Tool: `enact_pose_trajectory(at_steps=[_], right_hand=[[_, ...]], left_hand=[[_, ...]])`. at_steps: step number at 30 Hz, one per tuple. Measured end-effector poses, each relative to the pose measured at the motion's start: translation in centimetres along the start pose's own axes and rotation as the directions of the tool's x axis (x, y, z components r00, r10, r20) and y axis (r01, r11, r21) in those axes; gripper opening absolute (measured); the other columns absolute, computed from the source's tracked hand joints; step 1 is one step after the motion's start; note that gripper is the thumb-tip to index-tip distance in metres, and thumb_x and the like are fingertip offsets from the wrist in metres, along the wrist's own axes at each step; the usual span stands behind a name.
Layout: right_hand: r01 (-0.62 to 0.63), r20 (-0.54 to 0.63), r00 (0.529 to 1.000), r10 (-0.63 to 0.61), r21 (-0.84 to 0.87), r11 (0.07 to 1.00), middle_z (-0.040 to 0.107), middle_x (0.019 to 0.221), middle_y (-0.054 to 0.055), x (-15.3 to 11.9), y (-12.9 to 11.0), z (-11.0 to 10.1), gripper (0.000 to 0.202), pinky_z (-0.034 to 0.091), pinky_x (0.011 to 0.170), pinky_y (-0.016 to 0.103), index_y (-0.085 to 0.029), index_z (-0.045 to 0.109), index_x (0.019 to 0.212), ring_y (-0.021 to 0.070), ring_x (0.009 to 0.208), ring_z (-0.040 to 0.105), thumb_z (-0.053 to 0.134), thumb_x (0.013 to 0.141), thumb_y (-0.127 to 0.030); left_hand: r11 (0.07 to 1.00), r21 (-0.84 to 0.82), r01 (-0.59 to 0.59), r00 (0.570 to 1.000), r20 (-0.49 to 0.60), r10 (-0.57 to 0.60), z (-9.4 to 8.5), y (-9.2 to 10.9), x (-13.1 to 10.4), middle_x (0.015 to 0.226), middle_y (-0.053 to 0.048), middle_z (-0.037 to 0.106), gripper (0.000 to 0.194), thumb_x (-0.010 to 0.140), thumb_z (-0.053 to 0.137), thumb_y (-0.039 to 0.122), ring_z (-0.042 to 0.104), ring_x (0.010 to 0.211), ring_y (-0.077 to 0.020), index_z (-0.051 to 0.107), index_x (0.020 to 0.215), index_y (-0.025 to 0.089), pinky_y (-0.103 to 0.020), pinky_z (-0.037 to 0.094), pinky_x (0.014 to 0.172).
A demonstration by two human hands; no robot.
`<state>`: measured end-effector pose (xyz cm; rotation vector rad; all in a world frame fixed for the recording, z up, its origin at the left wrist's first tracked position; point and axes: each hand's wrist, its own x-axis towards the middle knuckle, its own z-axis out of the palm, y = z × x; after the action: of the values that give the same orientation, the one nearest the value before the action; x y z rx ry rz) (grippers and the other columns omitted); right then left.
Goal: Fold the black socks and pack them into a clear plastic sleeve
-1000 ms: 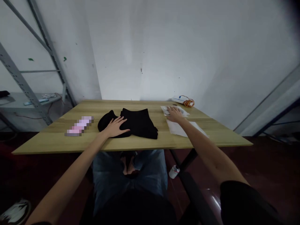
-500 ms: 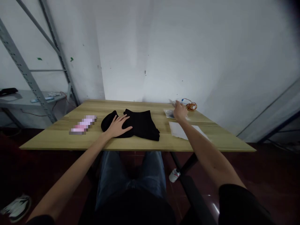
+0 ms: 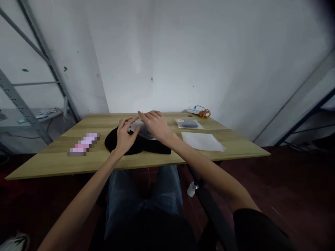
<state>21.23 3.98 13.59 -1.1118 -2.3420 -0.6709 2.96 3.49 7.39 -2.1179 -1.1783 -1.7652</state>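
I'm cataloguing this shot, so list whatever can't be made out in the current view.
All in the head view:
- Middle of the black, soft fabric item: covered by the left hand, right hand and translucent plastic packet.
- Whether the right hand grips that packet: the hand's own back hides the contact.
- Details of the pink-and-lilac oblong object: pixelated.
- Rest of the black-and-white shoe: cut off by the bottom edge.
- Markings on the white cylindrical container: too small.

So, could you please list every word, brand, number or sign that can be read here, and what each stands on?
No text can be read.
Clear packet over the black cloth: any print too blurred.
Flat packet behind the white sheet: marks too small.
White container under the table: any print too blurred.
White power strip: any print too small.
Pink item: pixelated, nothing legible.
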Motion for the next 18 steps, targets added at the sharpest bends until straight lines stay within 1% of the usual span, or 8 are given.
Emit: enact_pose_trajectory(at_steps=[2,5,8,10,12,15,18], right_hand=[[0.017,0.01,1.0,-0.017,0.02,1.0,0.073,0.132,0.013,-0.1,-1.2,-0.4,0.047,0.044,0.111,0.044,-0.02,0.053,0.155,0.0291,0.125,0.062,0.037,0.111,-0.02],[-0.009,0.044,0.999,0.005,0.079,0.997,0.075,0.128,0.014,-0.1,-1.7,-0.6,0.039,0.048,0.103,0.04,-0.017,0.061,0.143,0.028,0.119,0.067,0.036,0.115,-0.028],[-0.031,0.109,0.994,0.014,0.159,0.987,0.077,0.126,0.012,-0.2,-1.5,-1.0,0.04,0.05,0.097,0.035,-0.02,0.065,0.138,0.0252,0.112,0.071,0.036,0.117,-0.036],[-0.017,0.153,0.988,-0.015,0.207,0.978,0.077,0.127,0.011,-0.1,-1.4,-1.3,0.043,0.05,0.093,0.033,-0.022,0.065,0.139,0.0244,0.11,0.072,0.033,0.117,-0.041],[-0.008,0.187,0.982,-0.035,0.223,0.975,0.077,0.127,0.012,0.0,-1.3,-1.8,0.047,0.05,0.091,0.032,-0.022,0.066,0.14,0.0254,0.109,0.073,0.032,0.117,-0.045],[-0.028,0.249,0.968,-0.023,0.197,0.98,0.079,0.122,0.012,0.2,-0.7,-2.1,0.05,0.049,0.088,0.032,-0.021,0.069,0.134,0.0263,0.104,0.074,0.031,0.117,-0.048],[-0.029,0.285,0.958,-0.033,0.211,0.977,0.079,0.121,0.01,0.0,0.8,-1.8,0.051,0.049,0.088,0.031,-0.023,0.069,0.136,0.025,0.104,0.074,0.029,0.117,-0.048]], left_hand=[[1.0,0.007,-0.01,1.0,0.0,0.01,-0.6,0.6,0.1,0.114,-0.006,0.069,0.028,0.105,0.059,0.043,0.066,0.108,-0.0229,0.069,0.125,0.027,-0.038,0.059,0.094],[1.0,-0.028,-0.004,0.999,0.038,0.005,-1.5,0.4,0.4,0.108,-0.005,0.071,0.026,0.104,0.06,0.045,0.067,0.102,-0.0216,0.07,0.12,0.027,-0.037,0.06,0.09],[0.991,-0.132,0.007,0.994,0.107,0.007,-1.9,-0.3,0.7,0.106,-0.005,0.072,0.026,0.104,0.06,0.047,0.068,0.1,-0.0201,0.072,0.111,0.025,-0.033,0.061,0.085],[0.981,-0.194,0.026,0.991,0.131,0.0,-2.0,-0.7,0.9,0.106,-0.005,0.072,0.029,0.104,0.059,0.05,0.069,0.103,-0.0202,0.071,0.105,0.024,-0.032,0.061,0.085],[0.968,-0.243,0.063,0.989,0.142,-0.028,-1.8,-1.1,0.9,0.105,-0.005,0.074,0.033,0.103,0.059,0.053,0.07,0.102,-0.0202,0.07,0.103,0.023,-0.033,0.061,0.086],[0.942,-0.308,0.132,0.988,0.121,-0.099,-1.3,-1.7,0.9,0.102,-0.004,0.074,0.033,0.102,0.06,0.055,0.072,0.095,-0.0191,0.069,0.103,0.024,-0.033,0.062,0.086],[0.9,-0.395,0.183,0.983,0.067,-0.171,-1.0,-2.6,0.9,0.1,-0.004,0.071,0.033,0.1,0.064,0.057,0.072,0.093,-0.0193,0.068,0.102,0.024,-0.035,0.064,0.085]])
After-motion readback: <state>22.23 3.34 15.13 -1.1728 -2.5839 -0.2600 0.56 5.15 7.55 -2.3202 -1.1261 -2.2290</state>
